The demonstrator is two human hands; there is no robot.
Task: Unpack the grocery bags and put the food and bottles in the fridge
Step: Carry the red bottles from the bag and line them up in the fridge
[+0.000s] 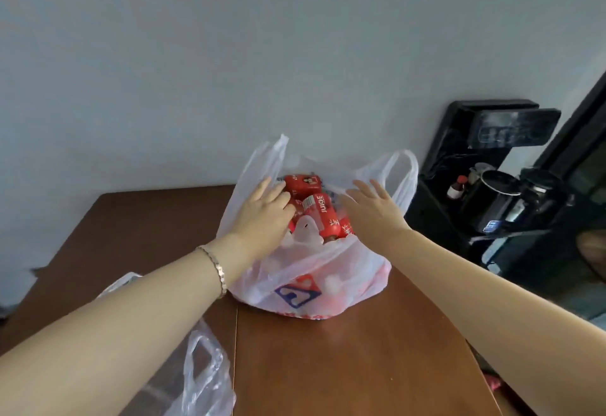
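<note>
Two bare hands work a translucent white plastic grocery bag (314, 271) at frame centre on a brown wooden table (344, 360): left hand (262, 215) curls onto red juice bottles (319, 215); right hand (373, 209), fingers spread, empty, should hold the rim wide for a clean lift.

The left hand's (262, 215) fingertips are hidden among the red juice bottles (319, 215). Bag (314, 277) contents lower down show only as blurred shapes through the plastic. A second bag (200, 379) is cut off by the bottom edge. Items on the black stand (492, 166) are indistinct.
</note>
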